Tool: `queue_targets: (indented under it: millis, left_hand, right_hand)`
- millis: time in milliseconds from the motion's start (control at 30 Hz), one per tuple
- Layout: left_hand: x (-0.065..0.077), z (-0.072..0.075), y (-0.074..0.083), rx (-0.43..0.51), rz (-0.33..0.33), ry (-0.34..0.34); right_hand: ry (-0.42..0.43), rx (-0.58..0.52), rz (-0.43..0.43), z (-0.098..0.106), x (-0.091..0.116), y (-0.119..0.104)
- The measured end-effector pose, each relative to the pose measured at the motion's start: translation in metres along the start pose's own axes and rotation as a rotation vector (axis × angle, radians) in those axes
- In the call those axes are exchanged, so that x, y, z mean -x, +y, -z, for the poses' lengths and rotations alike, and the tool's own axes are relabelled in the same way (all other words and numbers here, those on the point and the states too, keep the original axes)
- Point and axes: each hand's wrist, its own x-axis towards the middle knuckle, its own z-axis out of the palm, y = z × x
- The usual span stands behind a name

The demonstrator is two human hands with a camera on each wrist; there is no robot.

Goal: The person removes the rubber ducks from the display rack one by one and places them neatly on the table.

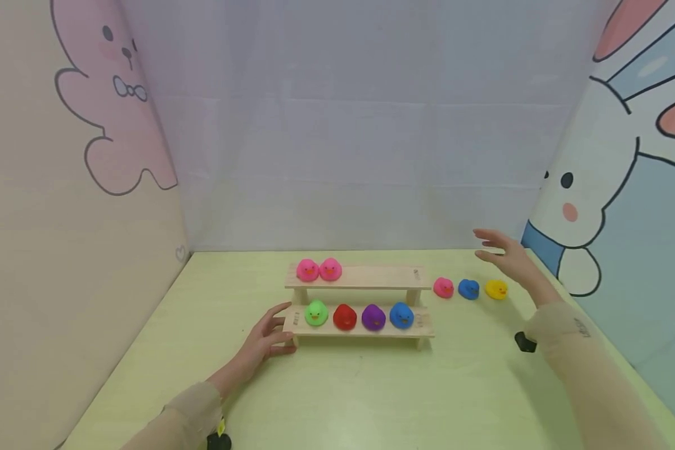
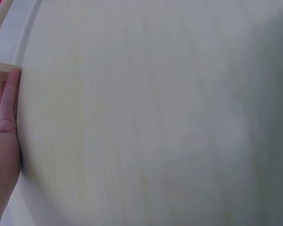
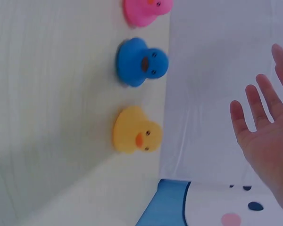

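A two-tier wooden stand point(image 1: 371, 277) holds small rubber ducks. On the upper tier are two pink ducks point(image 1: 330, 269); along the lower tier stand a green duck point(image 1: 316, 314), a red duck point(image 1: 345, 317), a purple duck point(image 1: 374, 318) and a blue duck point(image 1: 402, 315). My left hand point(image 1: 261, 342) touches the lower tier's left end with extended fingers point(image 2: 8, 101). Raised in the air at the right, my right hand point(image 1: 509, 259) is nearest a yellow duck point(image 1: 496, 289) and holds nothing; its fingers point(image 3: 258, 106) are spread and fairly straight.
Right of the stand, a loose pink duck point(image 1: 443, 287) and another blue duck point(image 1: 469, 289) sit in a row with the yellow one. A pale curtain point(image 1: 360, 144) hangs behind the table point(image 1: 371, 394). Side walls carry cartoon animals.
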Motion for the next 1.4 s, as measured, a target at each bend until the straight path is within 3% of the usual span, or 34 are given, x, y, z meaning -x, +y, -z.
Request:
queue_targets:
  millis: [233,400,767,1067,1400]
  left_hand:
    - [0.001,-0.002,0.004,-0.005,-0.006,-0.004]
    - [0.000,-0.001,0.004,-0.007,-0.019,-0.016]
    - [0.000,0.001,0.002,0.005,-0.018,-0.011]
    - [0.000,0.000,0.001,0.007,-0.024,-0.023]
    - [0.002,0.000,0.001,0.002,-0.016,-0.012]
  right_hand:
    - [0.054,-0.012,0.108,-0.021,-0.019,-0.046]
    - [0.075,-0.104,0.166,-0.042,-0.027,-0.078]
    - [0.030,-0.344,0.248,-0.113,-0.040,-0.134]
    - [0.054,-0.438,0.308,-0.167,-0.044,-0.158]
    - [-0.029,-0.501,0.216,-0.204,-0.048,-0.179]
